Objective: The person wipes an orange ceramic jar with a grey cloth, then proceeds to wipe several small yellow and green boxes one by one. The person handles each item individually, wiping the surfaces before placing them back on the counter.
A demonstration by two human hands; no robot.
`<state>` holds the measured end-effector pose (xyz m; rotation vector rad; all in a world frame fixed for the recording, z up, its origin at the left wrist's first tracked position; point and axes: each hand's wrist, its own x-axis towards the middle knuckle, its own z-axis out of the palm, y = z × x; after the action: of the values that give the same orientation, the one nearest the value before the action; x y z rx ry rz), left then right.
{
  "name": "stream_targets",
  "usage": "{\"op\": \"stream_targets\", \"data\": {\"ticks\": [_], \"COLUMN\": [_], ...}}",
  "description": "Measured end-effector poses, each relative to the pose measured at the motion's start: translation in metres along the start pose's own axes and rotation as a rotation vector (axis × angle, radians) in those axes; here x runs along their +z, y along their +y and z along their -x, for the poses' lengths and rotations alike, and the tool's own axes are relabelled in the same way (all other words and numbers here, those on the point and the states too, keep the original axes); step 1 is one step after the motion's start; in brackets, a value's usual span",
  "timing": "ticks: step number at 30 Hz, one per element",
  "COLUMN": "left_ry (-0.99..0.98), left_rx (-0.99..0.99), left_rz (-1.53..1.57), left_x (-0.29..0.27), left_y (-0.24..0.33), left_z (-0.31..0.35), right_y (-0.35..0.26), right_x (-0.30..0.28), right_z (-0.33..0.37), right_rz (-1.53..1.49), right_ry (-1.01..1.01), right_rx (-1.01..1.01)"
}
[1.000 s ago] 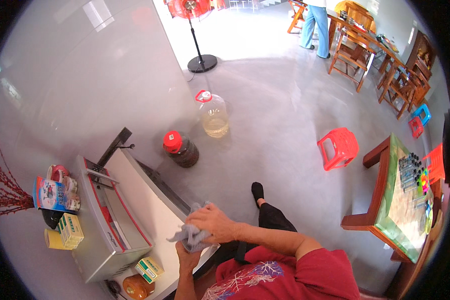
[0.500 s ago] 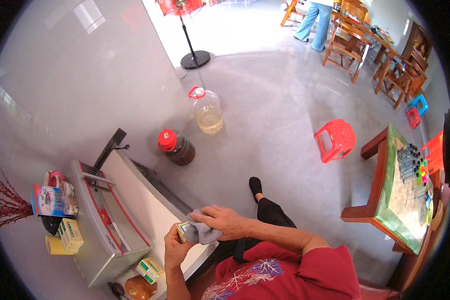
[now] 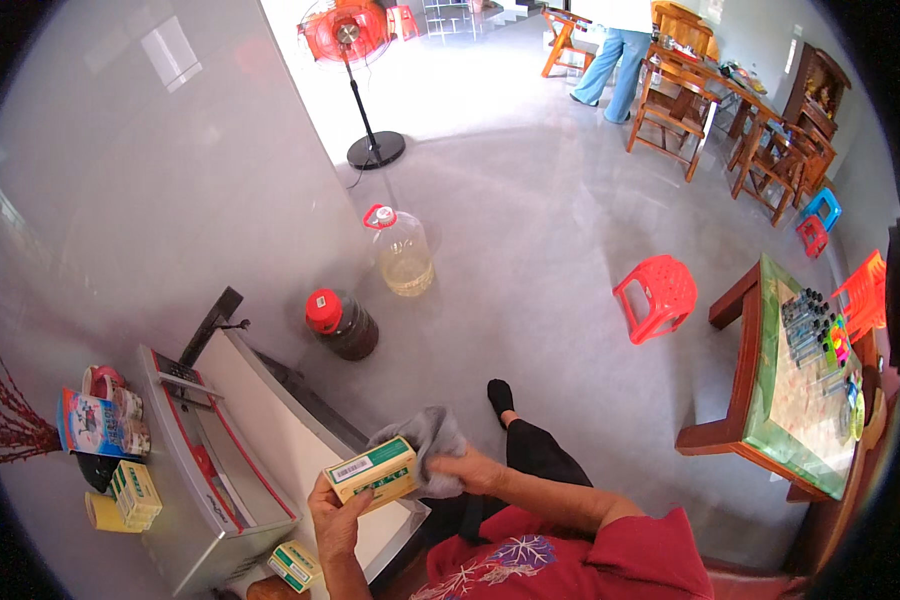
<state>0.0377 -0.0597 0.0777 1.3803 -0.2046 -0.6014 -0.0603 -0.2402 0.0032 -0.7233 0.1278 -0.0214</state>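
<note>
A yellow-and-green carton (image 3: pixel 375 468) is gripped in my left hand (image 3: pixel 336 518), its thumb on the near face. My right hand (image 3: pixel 470 471) is closed on a crumpled grey cloth (image 3: pixel 435 432). The cloth lies against the carton's right end and partly behind it; the right fingertips are hidden in its folds. A similar carton (image 3: pixel 295 566) rests on the white surface (image 3: pixel 282 425) close to my left forearm. Another such carton (image 3: pixel 137 496) stands on the silver case with red trim (image 3: pixel 192 525), to my left.
A dark-filled jar with red lid (image 3: pixel 350 332) and a large jug of pale liquid (image 3: pixel 406 262) stand on the floor ahead. To the right are a red stool (image 3: pixel 660 297) and a table (image 3: pixel 738 415) bearing small bottles. Far off are a fan (image 3: pixel 375 150) and a person (image 3: pixel 618 70).
The carton has turned so its long printed faces show. My right hand has slid right and down with the cloth, uncovering the carton. The whole view has shifted slightly.
</note>
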Motion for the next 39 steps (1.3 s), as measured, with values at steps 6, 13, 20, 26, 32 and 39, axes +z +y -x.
{"op": "stream_targets", "data": {"ticks": [6,13,20,26,32,39], "left_ry": [0.001,0.092,0.018,0.008,-0.113,-0.228], "left_rx": [0.05,-0.095,-0.204,-0.13,-0.234,0.058], "left_rz": [0.212,0.605,0.707,0.727,0.755,0.366], "left_x": [0.013,0.034,0.036,0.033,0.009,0.002], "left_y": [-0.005,0.0,0.007,0.009,-0.015,-0.063], "left_z": [-0.014,-0.013,-0.015,-0.012,-0.012,-0.009], "right_y": [-0.001,-0.022,-0.036,-0.024,-0.027,-0.036], "right_x": [0.025,0.052,0.062,0.05,0.033,0.09], "right_z": [-0.02,-0.042,-0.035,-0.042,-0.036,-0.036], "right_rz": [0.285,1.358,1.524,1.379,0.522,1.501], "right_ry": [0.099,0.146,-0.037,-0.025,0.291,-0.174], "right_rx": [-0.181,-1.026,-1.241,-1.203,-0.344,-0.961]}}
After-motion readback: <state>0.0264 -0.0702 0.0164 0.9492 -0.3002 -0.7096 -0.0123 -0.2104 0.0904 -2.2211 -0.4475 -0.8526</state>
